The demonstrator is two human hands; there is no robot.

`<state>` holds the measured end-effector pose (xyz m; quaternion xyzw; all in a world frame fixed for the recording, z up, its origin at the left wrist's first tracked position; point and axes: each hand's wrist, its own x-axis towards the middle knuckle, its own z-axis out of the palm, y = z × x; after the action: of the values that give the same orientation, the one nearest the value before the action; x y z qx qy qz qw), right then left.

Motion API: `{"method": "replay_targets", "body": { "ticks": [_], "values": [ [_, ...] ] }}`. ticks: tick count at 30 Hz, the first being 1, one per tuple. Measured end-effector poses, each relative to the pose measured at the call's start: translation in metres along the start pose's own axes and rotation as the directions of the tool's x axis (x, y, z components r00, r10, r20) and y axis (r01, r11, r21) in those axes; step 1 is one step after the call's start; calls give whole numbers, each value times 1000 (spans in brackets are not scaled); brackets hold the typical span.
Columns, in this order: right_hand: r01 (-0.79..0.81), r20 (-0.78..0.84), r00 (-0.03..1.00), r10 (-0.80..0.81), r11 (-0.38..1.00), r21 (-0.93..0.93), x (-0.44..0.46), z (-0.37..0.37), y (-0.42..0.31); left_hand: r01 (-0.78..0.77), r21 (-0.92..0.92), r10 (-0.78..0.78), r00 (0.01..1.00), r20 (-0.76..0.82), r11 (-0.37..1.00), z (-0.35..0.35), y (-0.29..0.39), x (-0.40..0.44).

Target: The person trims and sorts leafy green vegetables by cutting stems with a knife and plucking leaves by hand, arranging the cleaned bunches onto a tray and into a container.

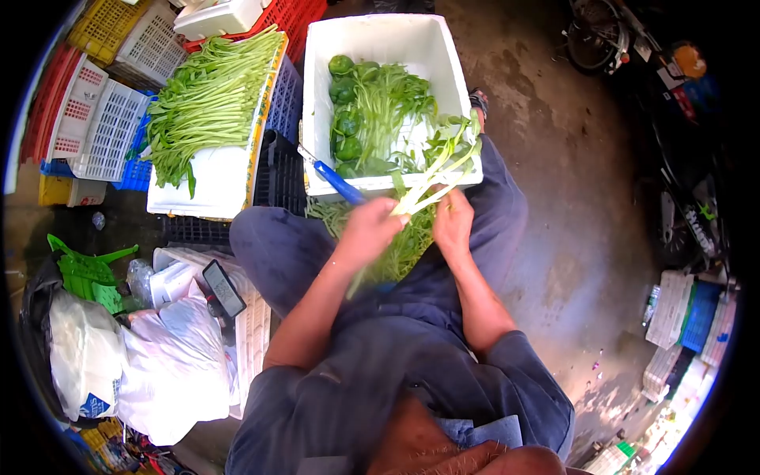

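Observation:
My left hand (369, 231), a little blurred, is closed around a blue-handled knife (339, 184) whose narrow metal end points up and left. The same hand grips the cut ends of pale green leafy vegetable stalks (431, 180). Close by on the right, my right hand (453, 222) has its fingers closed at these stalks; their leaves spread over the near rim of a white foam box (317, 71). Inside that box lie loose greens (388, 103) and several round dark green vegetables (347, 120). More trimmed greens (404, 257) lie below my hands, between my legs.
To the left, a big pile of long-stalked greens (218, 103) rests on a white foam lid (198, 190) over crates. Stacked plastic crates (111, 119) stand farther left. White bags (174, 356) and a digital display (224, 287) are at lower left. A motorbike (598, 36) is parked at right.

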<state>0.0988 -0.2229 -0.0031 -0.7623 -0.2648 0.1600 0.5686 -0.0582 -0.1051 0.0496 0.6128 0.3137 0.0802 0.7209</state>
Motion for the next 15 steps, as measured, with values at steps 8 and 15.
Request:
{"method": "replay_targets", "body": {
  "ticks": [8,15],
  "values": [
    [107,-138,985,-99,993,53,10,-38,18,-94,85,98,994,-50,992,-1,-4,-5],
    [-344,87,937,337,852,395,37,-37,-53,-218,256,244,967,-75,942,9,-11,-7]
  ]
}}
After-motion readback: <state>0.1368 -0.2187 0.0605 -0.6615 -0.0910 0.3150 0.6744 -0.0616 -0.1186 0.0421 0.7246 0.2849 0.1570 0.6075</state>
